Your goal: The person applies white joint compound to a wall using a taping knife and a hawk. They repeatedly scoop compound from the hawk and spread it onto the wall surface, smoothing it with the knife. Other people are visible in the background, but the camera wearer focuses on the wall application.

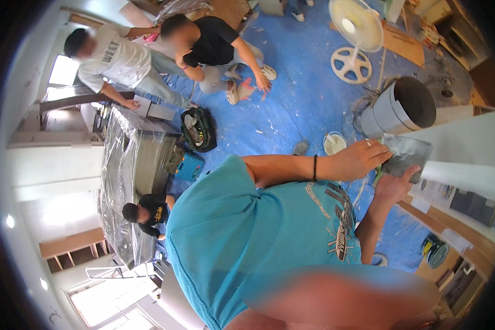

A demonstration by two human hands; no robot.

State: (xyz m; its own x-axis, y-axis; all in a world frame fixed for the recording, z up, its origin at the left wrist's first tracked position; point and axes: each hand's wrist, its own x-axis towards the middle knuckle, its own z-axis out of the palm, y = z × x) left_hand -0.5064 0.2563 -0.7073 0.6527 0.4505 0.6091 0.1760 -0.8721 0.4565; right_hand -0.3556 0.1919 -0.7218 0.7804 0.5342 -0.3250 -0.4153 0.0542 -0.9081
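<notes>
Both my hands are at a flat grey metallic plate (408,156), smeared and dull, that looks like a wide scraper blade. My left hand (360,160), with a dark bead bracelet at the wrist, has its fingertips bent over the plate's left edge. From below, my right hand (394,188) grips the lower edge, thumb lying across its face. A bit of green shows between the hands, but its shape is mostly hidden. The plate is beside a white panel (462,148). Left of my left hand, a small bucket (334,143) of white paste with a tool in it stands on the floor.
Blue sheeting (291,82) covers the floor. A large grey bin (396,110) and a white standing fan (356,33) are beyond my hands. An open tool bag (199,130) lies near plastic-wrapped furniture (129,176). Two people are at upper left, one crouching; another is at lower left.
</notes>
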